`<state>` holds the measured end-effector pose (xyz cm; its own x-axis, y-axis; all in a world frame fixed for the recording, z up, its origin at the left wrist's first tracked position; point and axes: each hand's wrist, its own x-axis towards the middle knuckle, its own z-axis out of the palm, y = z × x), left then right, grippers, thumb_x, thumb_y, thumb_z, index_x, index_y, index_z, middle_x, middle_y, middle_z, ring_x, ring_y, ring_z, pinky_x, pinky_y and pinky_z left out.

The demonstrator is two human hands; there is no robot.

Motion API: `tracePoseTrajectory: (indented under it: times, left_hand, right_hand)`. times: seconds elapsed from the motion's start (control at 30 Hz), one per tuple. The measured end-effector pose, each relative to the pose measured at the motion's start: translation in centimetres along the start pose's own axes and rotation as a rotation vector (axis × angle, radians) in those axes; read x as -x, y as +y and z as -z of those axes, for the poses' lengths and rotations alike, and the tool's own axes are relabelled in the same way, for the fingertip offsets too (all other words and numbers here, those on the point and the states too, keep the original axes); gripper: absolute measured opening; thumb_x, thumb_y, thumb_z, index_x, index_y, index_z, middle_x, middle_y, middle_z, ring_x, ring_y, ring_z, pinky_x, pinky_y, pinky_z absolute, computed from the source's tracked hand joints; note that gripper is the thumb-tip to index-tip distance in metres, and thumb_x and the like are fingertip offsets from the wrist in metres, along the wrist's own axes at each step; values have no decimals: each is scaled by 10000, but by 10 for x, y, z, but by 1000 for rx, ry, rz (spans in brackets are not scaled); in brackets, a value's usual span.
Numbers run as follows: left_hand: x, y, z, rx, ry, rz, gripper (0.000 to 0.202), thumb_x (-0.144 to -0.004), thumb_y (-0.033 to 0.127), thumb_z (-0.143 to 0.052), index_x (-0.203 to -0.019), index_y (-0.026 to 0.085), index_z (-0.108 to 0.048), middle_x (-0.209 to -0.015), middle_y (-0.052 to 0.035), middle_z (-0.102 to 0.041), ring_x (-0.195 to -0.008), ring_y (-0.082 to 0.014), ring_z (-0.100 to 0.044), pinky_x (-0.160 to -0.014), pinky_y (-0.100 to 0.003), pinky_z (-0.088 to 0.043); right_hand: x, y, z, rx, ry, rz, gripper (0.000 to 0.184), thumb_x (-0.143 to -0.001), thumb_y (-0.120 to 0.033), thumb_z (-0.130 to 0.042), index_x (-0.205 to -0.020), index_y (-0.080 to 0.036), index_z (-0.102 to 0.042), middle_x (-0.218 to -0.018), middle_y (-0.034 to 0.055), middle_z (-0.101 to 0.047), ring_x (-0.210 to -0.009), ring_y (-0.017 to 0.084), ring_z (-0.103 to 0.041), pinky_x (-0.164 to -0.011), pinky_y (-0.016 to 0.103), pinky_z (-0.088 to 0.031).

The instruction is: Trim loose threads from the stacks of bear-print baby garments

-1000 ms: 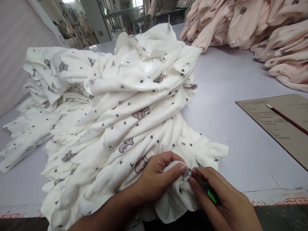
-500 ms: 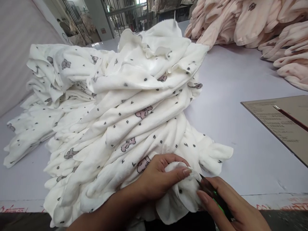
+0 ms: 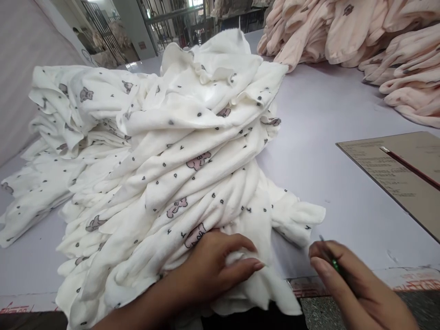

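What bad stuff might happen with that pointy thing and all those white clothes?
1. The right hand holds a small pointed tool with its tip bare, close to the left hand on the cloth. A slip might prick a finger or snag the fabric.
2. The front of the white cloth pile hangs over the near edge of the table, so a tug may pull pieces off.

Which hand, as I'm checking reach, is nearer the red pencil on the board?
Right. The right hand, holding a green tool, is at the table's near edge, below-left of the pencil; the left hand grips the white clothes farther left.
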<state>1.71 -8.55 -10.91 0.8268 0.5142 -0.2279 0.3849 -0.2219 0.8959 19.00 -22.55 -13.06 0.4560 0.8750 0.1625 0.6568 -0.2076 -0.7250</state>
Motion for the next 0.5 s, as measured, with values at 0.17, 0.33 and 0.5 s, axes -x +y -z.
tracePoseTrajectory:
  times: [0.17,0.33,0.5]
  left_hand:
    - [11,-9,14,-430,-61,62,395,-878,478,-443,-1040,186,-655,-813,-72,-682,-755,-204,-611,-680,-260,-398]
    - [28,-11,43,-755,-136,332,452,-926,355,-324,-684,162,-654,-654,-70,-649,-618,-191,-596,-562,-265,-324]
    - [38,7,34,-750,-74,202,390,-851,509,-444,-886,195,-671,-799,-82,-662,-710,-227,-602,-623,-295,-393]
  right_hand:
    - [-26,26,-10,180,-91,-94,426,-772,-516,-562,-1109,-255,-562,-1249,78,-504,-500,122,-520,-394,261,-366]
    - [-35,34,-1,-128,-227,-181,353,-874,-492,-409,-837,-213,-622,-829,53,-664,-712,220,-630,-594,312,-495]
    - [-21,7,5,-830,-282,-620,321,-736,-524,-626,-640,-218,-647,-569,18,-648,-481,169,-588,-450,263,-486]
